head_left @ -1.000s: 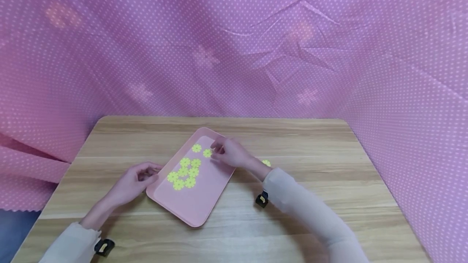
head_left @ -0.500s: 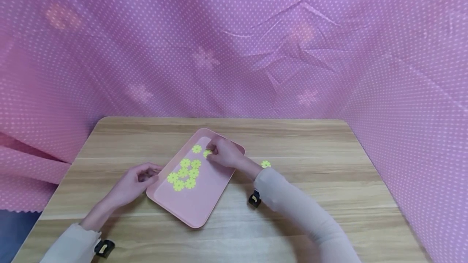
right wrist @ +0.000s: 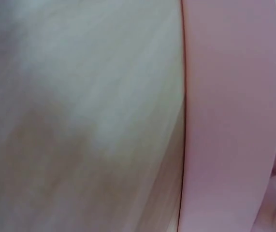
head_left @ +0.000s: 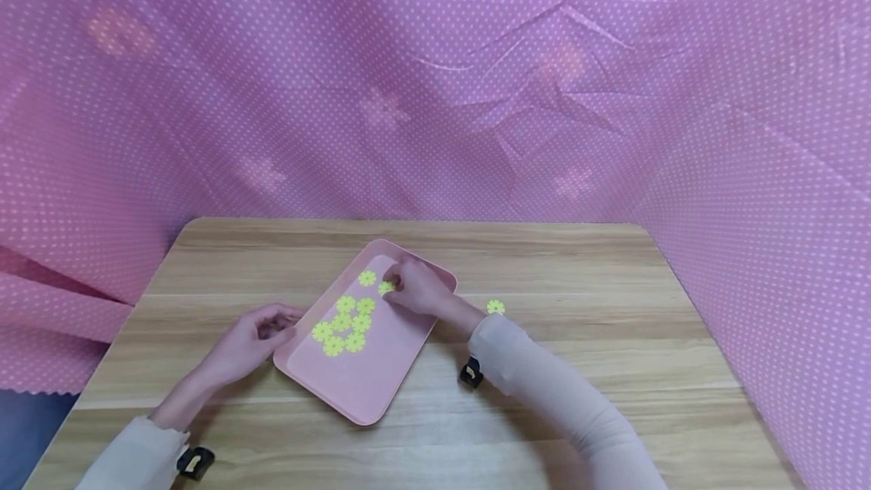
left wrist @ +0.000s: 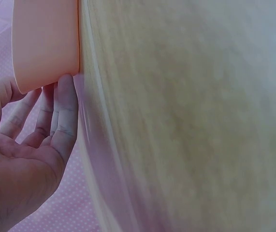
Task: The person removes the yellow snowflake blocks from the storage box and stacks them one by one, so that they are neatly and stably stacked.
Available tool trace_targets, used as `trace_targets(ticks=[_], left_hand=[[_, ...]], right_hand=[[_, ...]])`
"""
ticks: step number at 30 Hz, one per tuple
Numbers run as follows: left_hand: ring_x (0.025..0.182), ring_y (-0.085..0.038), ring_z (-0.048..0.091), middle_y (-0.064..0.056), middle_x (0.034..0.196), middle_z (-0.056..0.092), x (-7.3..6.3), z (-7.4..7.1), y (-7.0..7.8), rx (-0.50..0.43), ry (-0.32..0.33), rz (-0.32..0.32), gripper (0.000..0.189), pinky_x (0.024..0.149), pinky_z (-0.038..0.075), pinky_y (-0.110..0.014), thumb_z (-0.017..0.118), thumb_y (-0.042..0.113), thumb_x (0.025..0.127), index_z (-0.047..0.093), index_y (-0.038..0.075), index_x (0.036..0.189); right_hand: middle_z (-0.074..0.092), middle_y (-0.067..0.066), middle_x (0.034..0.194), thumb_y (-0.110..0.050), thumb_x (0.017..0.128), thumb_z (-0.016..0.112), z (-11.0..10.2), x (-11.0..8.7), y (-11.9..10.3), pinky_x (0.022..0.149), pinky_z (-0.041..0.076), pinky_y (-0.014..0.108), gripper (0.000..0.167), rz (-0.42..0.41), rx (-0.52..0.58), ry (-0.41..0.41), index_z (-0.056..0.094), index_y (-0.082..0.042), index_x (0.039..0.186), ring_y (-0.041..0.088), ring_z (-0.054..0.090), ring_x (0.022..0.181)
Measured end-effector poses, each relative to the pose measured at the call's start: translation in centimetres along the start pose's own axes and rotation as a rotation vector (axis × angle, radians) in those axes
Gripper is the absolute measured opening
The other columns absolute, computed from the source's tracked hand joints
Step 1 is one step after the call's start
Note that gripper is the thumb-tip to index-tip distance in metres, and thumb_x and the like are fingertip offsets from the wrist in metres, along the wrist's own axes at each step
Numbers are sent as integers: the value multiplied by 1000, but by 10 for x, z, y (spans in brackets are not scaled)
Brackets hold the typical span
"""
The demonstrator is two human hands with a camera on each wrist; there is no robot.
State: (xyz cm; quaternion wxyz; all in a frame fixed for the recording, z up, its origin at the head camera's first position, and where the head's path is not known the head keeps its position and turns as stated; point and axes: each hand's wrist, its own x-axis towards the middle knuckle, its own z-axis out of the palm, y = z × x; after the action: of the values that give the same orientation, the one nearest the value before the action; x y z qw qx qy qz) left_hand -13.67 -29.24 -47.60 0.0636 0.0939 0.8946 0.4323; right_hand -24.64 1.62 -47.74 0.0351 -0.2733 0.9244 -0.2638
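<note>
A pink rectangular tray (head_left: 384,354) lies slanted on the wooden table. Several yellow flower-shaped pieces (head_left: 341,321) are inside, mostly grouped toward its left side. My left hand (head_left: 255,335) holds the tray's left corner. In the left wrist view its thumb is at the rim and its fingertips meet the lower edge of the tray wall (left wrist: 46,43). Over the tray's far right part, my right hand (head_left: 422,289) pinches a yellow flower piece (head_left: 385,288) with thumb and fingers, partly covering it. In the right wrist view the tray wall hides most of this hand.
One more yellow flower piece (head_left: 495,307) lies on the table (head_left: 578,339) right of the tray, beside the right forearm. A pink dotted curtain (head_left: 435,97) encloses the table's back and sides. Each wrist carries a small black camera (head_left: 471,373).
My right hand has moved slightly left within the tray, its fingers closing around the flower piece there. The left hand and tray have stayed in place.
</note>
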Motion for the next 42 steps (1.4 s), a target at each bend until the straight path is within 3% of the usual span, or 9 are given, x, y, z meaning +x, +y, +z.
trace_targets(ticks=[10,22,34,42], left_hand=[[84,-6,59,-11,107,72,0,1,-2,-12,2,7,31,72,48,-21,67,12,103,68,5,132],[85,-6,59,-10,106,72,0,0,-1,1,7,-3,30,73,47,-21,67,14,103,69,6,132],[87,-9,60,-10,108,72,0,-1,7,4,-7,-31,30,74,48,-21,67,14,103,68,6,132],[88,-10,60,-10,108,72,1,-3,10,10,-12,-41,30,74,48,-22,67,15,103,68,6,132]], right_hand=[[75,6,104,-16,88,86,-2,-2,0,88,54,25,25,8,34,-18,76,-7,110,13,65,92],[75,2,99,-18,86,88,-8,-7,0,84,53,21,26,47,48,-50,74,-12,107,11,65,90],[76,0,91,-17,91,83,-25,-17,2,75,50,19,10,27,69,-67,77,-13,98,6,62,80],[72,4,89,-11,94,77,-42,-25,1,65,46,19,6,41,201,-89,77,-10,100,8,58,75]])
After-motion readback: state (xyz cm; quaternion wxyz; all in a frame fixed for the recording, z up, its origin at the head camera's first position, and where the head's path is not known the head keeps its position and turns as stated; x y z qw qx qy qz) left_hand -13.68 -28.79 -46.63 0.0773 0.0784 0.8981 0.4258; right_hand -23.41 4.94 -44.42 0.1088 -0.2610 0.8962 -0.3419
